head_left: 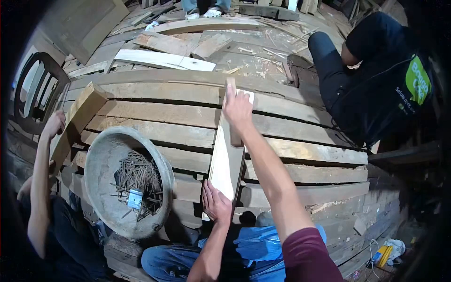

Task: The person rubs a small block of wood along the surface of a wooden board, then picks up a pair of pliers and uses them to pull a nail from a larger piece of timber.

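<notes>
- Board [221, 162]: lies lengthwise across the slats [305, 152], directly ahead of the person; its pale face is exposed.
- Right hand [238, 109]: curled partly closed over a wooden block [235, 136], which lies along the far part of the board.
- Left hand [217, 203]: partly open at the near end of the board, fingers along its left edge; palm contact not visible.
- Progress: board set across the slats and block placed on it. Work judged to be under way; what remains cannot be determined. No nail is discernible in the board.
- Basin [99, 174]: left of the board, holding nails [141, 171] and a small packet [135, 199].
- Others: a co-worker's hand [55, 123] at a beam [80, 120], left; another person [371, 89] seated, right.
</notes>
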The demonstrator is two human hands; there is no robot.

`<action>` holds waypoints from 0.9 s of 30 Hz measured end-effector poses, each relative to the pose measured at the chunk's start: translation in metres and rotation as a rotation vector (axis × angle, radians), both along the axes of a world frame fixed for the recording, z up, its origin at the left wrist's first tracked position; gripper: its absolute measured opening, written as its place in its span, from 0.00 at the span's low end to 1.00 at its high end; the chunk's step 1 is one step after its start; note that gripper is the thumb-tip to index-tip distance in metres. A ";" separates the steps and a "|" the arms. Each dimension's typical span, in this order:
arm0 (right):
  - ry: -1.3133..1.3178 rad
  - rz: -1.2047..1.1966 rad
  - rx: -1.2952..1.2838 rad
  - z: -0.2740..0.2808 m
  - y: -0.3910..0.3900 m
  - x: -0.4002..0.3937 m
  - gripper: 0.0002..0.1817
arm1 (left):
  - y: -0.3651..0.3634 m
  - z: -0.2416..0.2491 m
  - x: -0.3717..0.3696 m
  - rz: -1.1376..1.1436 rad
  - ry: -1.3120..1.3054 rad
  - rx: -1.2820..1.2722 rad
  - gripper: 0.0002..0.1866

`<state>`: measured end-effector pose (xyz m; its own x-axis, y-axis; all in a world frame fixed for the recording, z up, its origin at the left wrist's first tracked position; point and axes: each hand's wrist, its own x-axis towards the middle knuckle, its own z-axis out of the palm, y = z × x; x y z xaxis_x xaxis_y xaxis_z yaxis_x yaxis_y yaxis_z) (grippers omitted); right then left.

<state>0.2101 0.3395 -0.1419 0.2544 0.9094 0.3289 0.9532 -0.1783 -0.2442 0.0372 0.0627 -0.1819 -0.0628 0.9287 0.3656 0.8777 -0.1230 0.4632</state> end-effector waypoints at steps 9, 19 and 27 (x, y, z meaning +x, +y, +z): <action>-0.062 0.315 -0.185 0.022 -0.201 -0.043 0.32 | -0.002 0.009 0.002 0.004 -0.085 -0.072 0.23; -0.155 -0.020 -0.017 0.015 -0.020 0.029 0.32 | 0.000 0.018 0.002 -0.022 -0.026 -0.088 0.22; -0.088 -0.045 -0.102 0.016 -0.080 0.011 0.31 | 0.000 0.016 0.005 0.010 -0.044 -0.078 0.22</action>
<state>0.2208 0.2595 -0.1264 0.2699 0.9275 0.2586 0.9606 -0.2410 -0.1382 0.0418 0.0629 -0.1661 -0.0866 0.9535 0.2887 0.8574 -0.0762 0.5089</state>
